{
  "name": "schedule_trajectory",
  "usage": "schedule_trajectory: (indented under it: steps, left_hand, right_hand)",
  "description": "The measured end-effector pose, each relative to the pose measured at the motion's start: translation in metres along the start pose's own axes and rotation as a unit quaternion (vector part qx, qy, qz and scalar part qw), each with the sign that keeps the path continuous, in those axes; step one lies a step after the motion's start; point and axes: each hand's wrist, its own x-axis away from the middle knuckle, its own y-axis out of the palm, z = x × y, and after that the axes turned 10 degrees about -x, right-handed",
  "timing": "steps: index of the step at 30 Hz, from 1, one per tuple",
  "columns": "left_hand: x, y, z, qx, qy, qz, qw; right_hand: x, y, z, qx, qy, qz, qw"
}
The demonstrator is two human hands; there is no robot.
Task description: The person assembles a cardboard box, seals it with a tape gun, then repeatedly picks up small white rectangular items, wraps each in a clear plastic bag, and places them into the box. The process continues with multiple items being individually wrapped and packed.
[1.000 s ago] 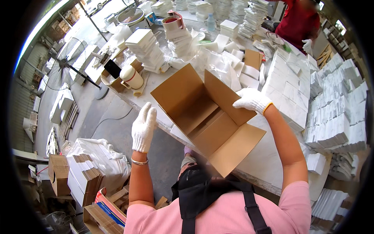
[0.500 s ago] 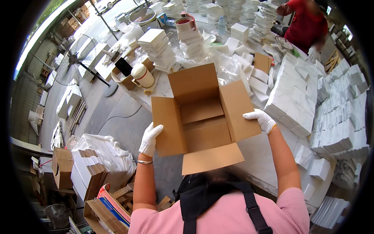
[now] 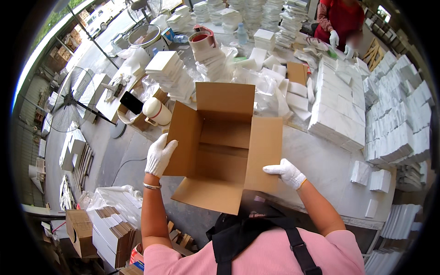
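An open brown cardboard box (image 3: 224,133) faces up in front of me over the table's near edge, its flaps spread and nothing showing inside. My left hand (image 3: 159,156), in a white knit glove, grips the left flap, thumb apart on top and the other fingers partly hidden. The right flap is pinched by my right hand (image 3: 286,173), gloved the same way, with the thumb side on its face and the fingers behind it. The near flap hangs toward my body.
White stone tiles stand in stacks (image 3: 169,73) at the back, with more laid in a block (image 3: 339,101) at right. A beige jug (image 3: 156,111) and a phone (image 3: 132,102) are left of the box. A co-worker (image 3: 339,23) stands far right. A fan (image 3: 69,98) stands at left.
The box has shifted left and turned a little, and both hands have moved left with it. The whole view has shifted too. The co-worker's two gloved hands now show at the far table.
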Motion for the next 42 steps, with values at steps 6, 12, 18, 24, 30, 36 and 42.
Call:
schedule_trajectory:
  steps: [6, 12, 18, 24, 30, 36, 42]
  left_hand:
    - [-0.079, -0.026, -0.035, -0.272, 0.093, 0.059, 0.956]
    - [-0.115, -0.051, -0.077, -0.183, 0.059, -0.015, 0.981]
    - [-0.113, -0.056, -0.057, -0.177, 0.059, -0.019, 0.982]
    - [-0.098, -0.068, -0.045, -0.183, 0.060, 0.030, 0.981]
    - [-0.061, -0.084, -0.018, -0.130, 0.077, 0.082, 0.985]
    - [-0.026, -0.094, -0.012, -0.137, 0.074, 0.050, 0.987]
    - [-0.005, -0.094, -0.022, -0.089, 0.058, 0.043, 0.993]
  right_hand:
    - [-0.075, 0.090, 0.020, 0.017, -0.042, 0.008, 0.999]
    - [-0.090, 0.110, 0.017, 0.086, -0.032, -0.003, 0.996]
    - [-0.069, 0.061, -0.005, 0.027, -0.013, -0.021, 0.999]
    - [-0.105, 0.031, -0.104, 0.111, -0.146, 0.234, 0.955]
    - [-0.237, 0.032, -0.163, 0.298, -0.123, 0.206, 0.924]
    - [-0.314, 0.046, -0.177, 0.403, -0.144, 0.245, 0.870]
    - [-0.280, -0.018, -0.179, 0.194, -0.235, 0.237, 0.922]
